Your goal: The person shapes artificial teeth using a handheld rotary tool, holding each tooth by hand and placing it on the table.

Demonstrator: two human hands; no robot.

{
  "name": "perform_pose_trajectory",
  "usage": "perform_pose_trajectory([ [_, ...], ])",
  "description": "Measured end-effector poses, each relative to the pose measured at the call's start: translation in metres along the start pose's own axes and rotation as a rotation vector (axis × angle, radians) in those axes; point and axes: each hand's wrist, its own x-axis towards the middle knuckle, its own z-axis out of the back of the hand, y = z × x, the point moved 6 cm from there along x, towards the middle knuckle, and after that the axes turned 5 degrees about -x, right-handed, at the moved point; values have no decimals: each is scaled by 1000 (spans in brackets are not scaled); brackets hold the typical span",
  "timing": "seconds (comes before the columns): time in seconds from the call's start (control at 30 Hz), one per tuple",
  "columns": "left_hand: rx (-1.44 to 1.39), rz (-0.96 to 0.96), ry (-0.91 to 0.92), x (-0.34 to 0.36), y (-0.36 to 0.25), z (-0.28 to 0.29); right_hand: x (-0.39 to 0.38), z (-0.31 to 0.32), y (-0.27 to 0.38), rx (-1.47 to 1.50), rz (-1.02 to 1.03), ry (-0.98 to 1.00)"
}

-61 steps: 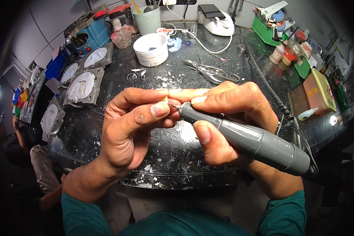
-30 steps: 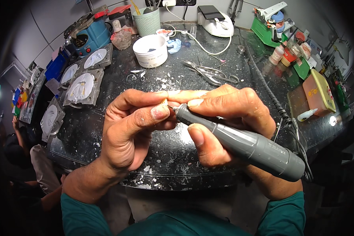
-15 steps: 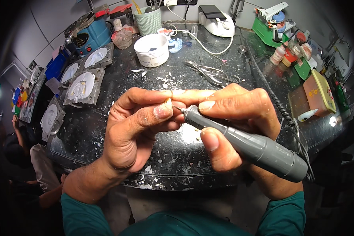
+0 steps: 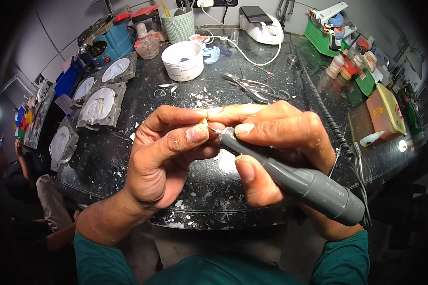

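My left hand point(image 4: 159, 152) pinches a tiny yellowish-white piece point(image 4: 203, 122), like an artificial tooth, between thumb and index finger. Most of it is hidden by the fingertips. A grey rotary handpiece point(image 4: 314, 184) lies in my right hand point(image 4: 285, 137), gripped between thumb and fingers near its front. Its thin bur point(image 4: 212, 129) points left at the small piece; I cannot tell whether they touch. The fingertips of both hands meet just above the piece, over the dark worktop point(image 4: 214, 190).
White debris litters the worktop. Metal flasks with white plaster point(image 4: 100, 105) stand at left. Behind my hands are a white tub point(image 4: 182, 61), pliers point(image 4: 249, 86) and wire pieces point(image 4: 165, 90). A coiled cord point(image 4: 330, 114) runs along the right, near a lidded box point(image 4: 383, 111). Another person's arm point(image 4: 62, 235) shows at far left.
The handpiece and my right hand have shifted slightly left, with the handpiece's rear end a little lower. My left hand still pinches the small piece in nearly the same place.
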Motion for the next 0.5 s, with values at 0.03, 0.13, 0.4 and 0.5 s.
perform_pose_trajectory([
  [0.03, -12, 16, 7, 0, 1, 0, 0, 1, 0, -10, -7, -5],
  [0.13, -27, 45, 10, 1, 2, 0, -1, 1, -1, -21, -31, 11],
  [0.4, -26, 90, -8, 1, 4, 0, 0, 4, 1, 8, -30, -4],
  [0.5, -82, 111, 27, 1, 8, 3, -1, 2, -1, 11, -24, -12],
])
